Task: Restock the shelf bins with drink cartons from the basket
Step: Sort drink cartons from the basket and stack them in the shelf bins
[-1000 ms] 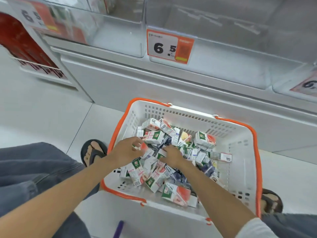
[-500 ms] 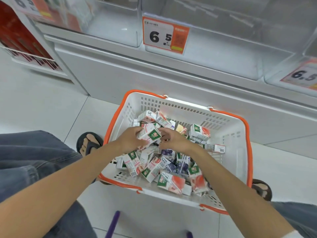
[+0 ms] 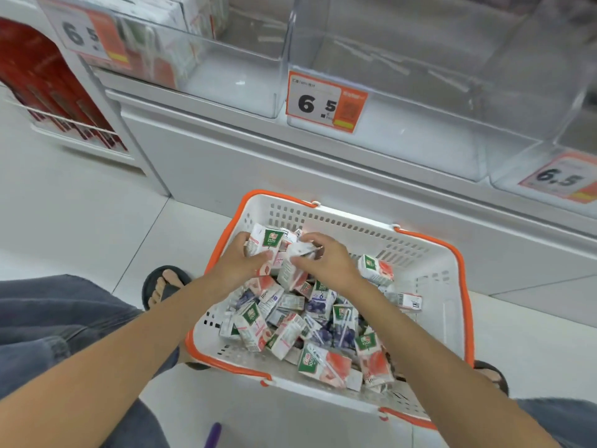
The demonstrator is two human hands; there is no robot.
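A carton (image 3: 265,240) is gripped in the left hand (image 3: 239,265) and a second carton (image 3: 290,273) in the right hand (image 3: 327,263), side by side over the basket (image 3: 454,253), where loose cartons (image 3: 323,334) are heaped. Clear bins (image 3: 436,134) are set above, fronted by a price tag (image 3: 326,103).

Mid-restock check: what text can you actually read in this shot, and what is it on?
"6.5": middle price tag, on the clear bin front.
"6 5": left price tag, blurred.
"6.5": right price tag.
"100%": green label of the carton in the left hand.
Tags' small print and other carton text: too blurred to read.
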